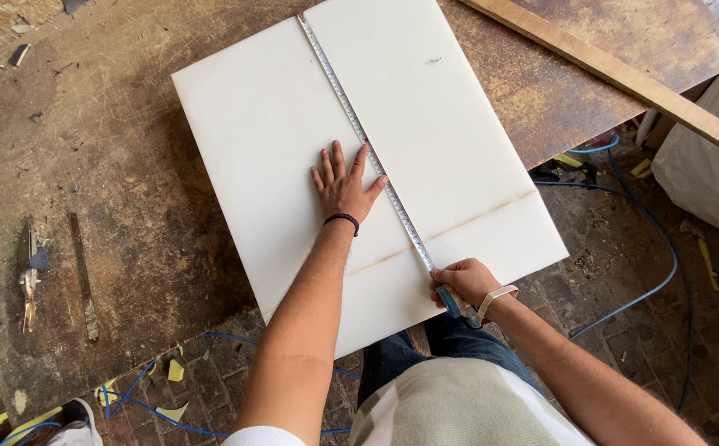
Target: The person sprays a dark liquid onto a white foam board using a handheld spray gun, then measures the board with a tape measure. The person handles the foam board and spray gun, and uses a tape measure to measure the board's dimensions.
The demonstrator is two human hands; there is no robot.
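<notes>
A large white board [268,124] lies on a worn wooden workbench [120,190]. A metal tape measure blade [359,132] is stretched across the board from its far edge to its near edge. My left hand [343,183] lies flat on the board with fingers spread, the thumb touching the blade. My right hand [462,282] is at the board's near edge, closed around the blue tape measure case [450,302]. A faint line runs across the board close to that edge.
A long wooden batten [615,73] lies diagonally at the bench's far right. Scissors [29,281] and a flat metal strip [83,277] rest on the bench's left side. Blue hose [665,264] and yellow scraps are on the floor. A white sack [710,165] stands at right.
</notes>
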